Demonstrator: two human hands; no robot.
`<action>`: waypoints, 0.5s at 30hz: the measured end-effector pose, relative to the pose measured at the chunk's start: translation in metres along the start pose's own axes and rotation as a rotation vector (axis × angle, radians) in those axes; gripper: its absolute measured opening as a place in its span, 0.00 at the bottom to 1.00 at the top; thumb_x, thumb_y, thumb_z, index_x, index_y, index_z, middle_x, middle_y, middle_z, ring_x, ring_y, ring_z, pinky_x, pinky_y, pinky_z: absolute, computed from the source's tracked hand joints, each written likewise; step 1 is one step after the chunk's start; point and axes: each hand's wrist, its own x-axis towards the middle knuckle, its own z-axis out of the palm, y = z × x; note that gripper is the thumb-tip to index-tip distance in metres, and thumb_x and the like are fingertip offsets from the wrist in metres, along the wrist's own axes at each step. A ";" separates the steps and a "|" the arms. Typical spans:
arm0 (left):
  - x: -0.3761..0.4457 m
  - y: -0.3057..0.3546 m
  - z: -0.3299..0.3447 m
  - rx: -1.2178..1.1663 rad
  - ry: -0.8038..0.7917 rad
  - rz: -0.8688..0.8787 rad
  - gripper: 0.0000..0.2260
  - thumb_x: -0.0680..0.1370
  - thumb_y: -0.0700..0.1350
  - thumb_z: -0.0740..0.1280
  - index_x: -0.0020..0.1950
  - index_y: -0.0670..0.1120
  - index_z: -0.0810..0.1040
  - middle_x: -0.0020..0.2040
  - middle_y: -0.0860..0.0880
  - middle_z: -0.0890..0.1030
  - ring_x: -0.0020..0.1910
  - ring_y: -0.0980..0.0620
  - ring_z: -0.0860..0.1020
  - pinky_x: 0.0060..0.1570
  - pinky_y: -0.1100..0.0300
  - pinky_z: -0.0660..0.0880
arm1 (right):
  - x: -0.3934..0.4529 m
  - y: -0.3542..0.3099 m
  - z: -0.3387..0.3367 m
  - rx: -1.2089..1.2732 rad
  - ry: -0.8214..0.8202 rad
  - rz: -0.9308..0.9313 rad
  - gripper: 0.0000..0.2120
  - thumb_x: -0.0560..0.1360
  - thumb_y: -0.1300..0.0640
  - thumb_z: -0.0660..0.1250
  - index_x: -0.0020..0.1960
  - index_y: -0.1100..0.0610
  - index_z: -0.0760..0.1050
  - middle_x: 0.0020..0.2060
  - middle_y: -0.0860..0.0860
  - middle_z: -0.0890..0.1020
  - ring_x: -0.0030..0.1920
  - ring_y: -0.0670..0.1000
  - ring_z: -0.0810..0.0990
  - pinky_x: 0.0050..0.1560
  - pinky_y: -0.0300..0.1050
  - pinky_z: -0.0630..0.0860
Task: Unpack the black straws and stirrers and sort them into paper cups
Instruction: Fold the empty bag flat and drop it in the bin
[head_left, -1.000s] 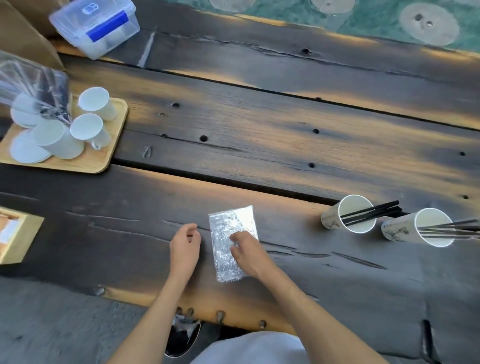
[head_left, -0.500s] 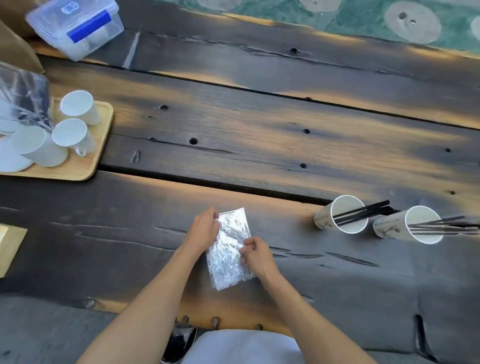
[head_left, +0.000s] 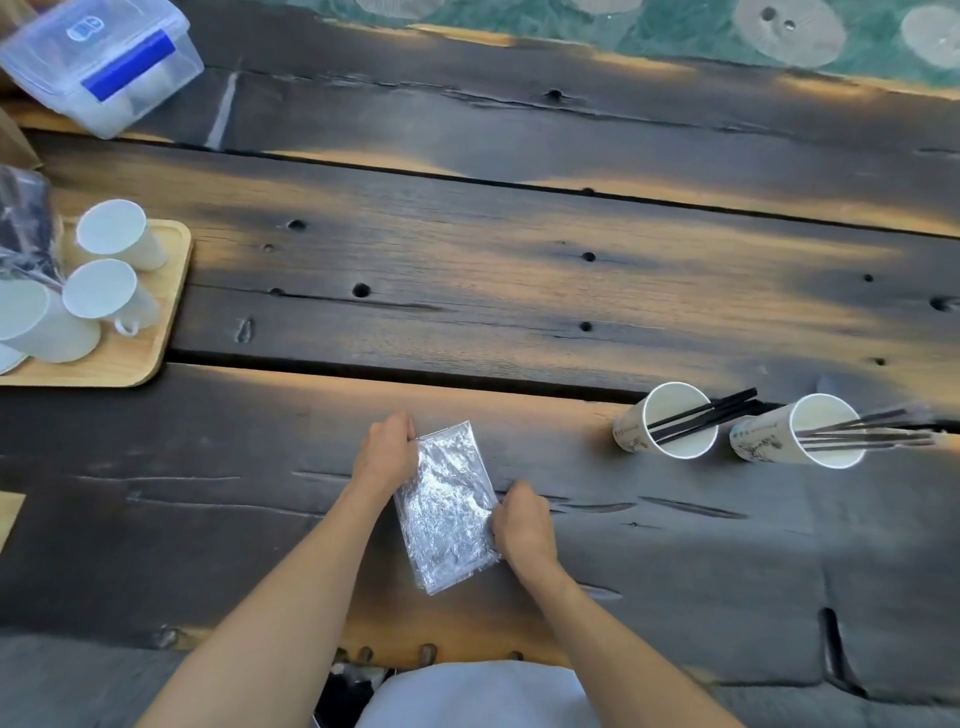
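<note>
While the crinkled clear plastic bag (head_left: 447, 506) lies flat on the dark wooden counter (head_left: 519, 291), I have both hands on it. My left hand (head_left: 387, 452) has its fingers curled over the bag's far left edge; my right hand (head_left: 522, 527) pinches the bag's right edge between closed fingers. Right of the bag, well apart from it, stand two paper cups: the nearer cup (head_left: 670, 423) holds black straws (head_left: 711, 413), the farther cup (head_left: 808, 434) thinner black stirrers (head_left: 872, 431). Far left of the bag sits a wooden tray (head_left: 161, 312) carrying white mugs (head_left: 106, 291).
</note>
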 end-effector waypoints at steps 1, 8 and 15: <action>0.000 0.002 -0.002 0.012 -0.005 -0.016 0.08 0.74 0.36 0.57 0.40 0.48 0.71 0.42 0.45 0.79 0.39 0.44 0.80 0.40 0.47 0.81 | 0.002 0.000 0.000 -0.015 0.005 0.005 0.06 0.74 0.64 0.57 0.48 0.59 0.71 0.49 0.57 0.77 0.49 0.61 0.77 0.45 0.53 0.73; -0.002 -0.008 -0.014 0.114 -0.029 0.045 0.09 0.73 0.38 0.59 0.37 0.47 0.75 0.38 0.48 0.79 0.40 0.45 0.78 0.37 0.53 0.76 | 0.003 0.003 -0.004 0.010 0.001 -0.015 0.06 0.72 0.62 0.57 0.41 0.56 0.73 0.45 0.56 0.80 0.47 0.60 0.78 0.43 0.50 0.74; -0.028 -0.040 -0.026 -0.251 -0.025 0.126 0.07 0.74 0.36 0.68 0.38 0.45 0.75 0.39 0.45 0.81 0.39 0.49 0.77 0.40 0.57 0.73 | 0.006 0.017 0.000 0.128 0.030 -0.274 0.06 0.74 0.55 0.65 0.50 0.53 0.72 0.50 0.51 0.72 0.51 0.52 0.71 0.53 0.48 0.71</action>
